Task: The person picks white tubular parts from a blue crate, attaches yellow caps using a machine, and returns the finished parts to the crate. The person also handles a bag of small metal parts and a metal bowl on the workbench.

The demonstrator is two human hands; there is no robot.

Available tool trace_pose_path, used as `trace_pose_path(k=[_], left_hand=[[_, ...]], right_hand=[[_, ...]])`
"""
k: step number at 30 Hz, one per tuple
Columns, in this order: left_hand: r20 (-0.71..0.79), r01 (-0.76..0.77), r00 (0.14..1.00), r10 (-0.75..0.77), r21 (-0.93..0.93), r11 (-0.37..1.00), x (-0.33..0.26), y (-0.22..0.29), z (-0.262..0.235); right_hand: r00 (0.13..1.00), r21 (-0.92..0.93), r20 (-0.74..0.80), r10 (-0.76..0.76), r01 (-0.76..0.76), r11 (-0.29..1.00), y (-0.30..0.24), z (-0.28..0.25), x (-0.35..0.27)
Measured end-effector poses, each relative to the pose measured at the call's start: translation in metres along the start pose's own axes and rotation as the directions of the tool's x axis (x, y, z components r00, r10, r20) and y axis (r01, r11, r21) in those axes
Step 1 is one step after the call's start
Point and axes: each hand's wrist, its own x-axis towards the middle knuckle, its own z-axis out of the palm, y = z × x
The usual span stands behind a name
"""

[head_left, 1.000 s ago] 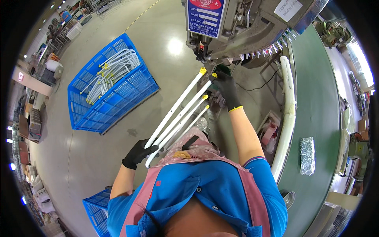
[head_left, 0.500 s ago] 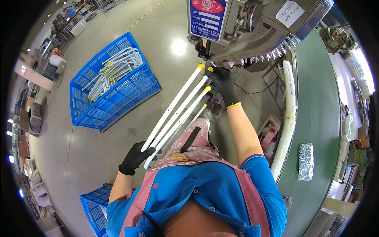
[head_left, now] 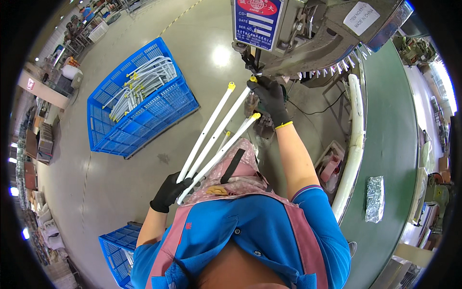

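A bundle of white metal tubes [head_left: 221, 128] with yellow end pieces slants across in front of me. My left hand [head_left: 168, 192], in a black glove, is closed round their lower ends. My right hand [head_left: 272, 100], gloved in black too, grips one tube close to its yellow end piece [head_left: 253, 79]. That end is right under the working tip of a riveting-type machine [head_left: 308, 43]; whether it touches the tip I cannot tell. One tube fans out to the left of it, others to the right. Their lower ends are partly hidden by my left hand.
A blue plastic crate [head_left: 144, 130] of similar white tubes stands on the floor at the left. Another blue crate [head_left: 110, 260] is low at the left. At my right a long green table [head_left: 385, 144] carries a silver packet [head_left: 374, 199], with a white padded roll [head_left: 355, 130] along its edge.
The tube at the machine's tip has swung away to the left. My right hand has brought another tube's yellow end up under the tip. My left hand keeps its hold.
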Motion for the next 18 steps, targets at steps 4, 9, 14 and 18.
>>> trace_pose_path(k=[4,9,14,18], left_hand=[[0.011,-0.027,1.0,0.027,0.005,1.0,-0.01,0.006,-0.002],[0.02,-0.03,0.999,0.031,-0.054,0.998,-0.012,0.008,0.0],[0.099,0.015,0.995,-0.008,-0.067,0.998,-0.002,0.006,-0.009],[0.118,-0.036,0.992,0.052,-0.131,0.991,0.001,0.0,-0.014]], right_hand=[[0.992,-0.039,-0.018,0.128,-0.129,0.991,0.011,0.006,-0.002],[0.997,-0.412,0.022,0.079,-0.063,0.909,0.029,0.006,-0.005],[0.992,-0.348,0.106,0.067,-0.026,0.937,0.052,-0.001,-0.021],[0.96,-0.397,0.168,0.222,-0.141,0.907,0.071,-0.012,-0.051]])
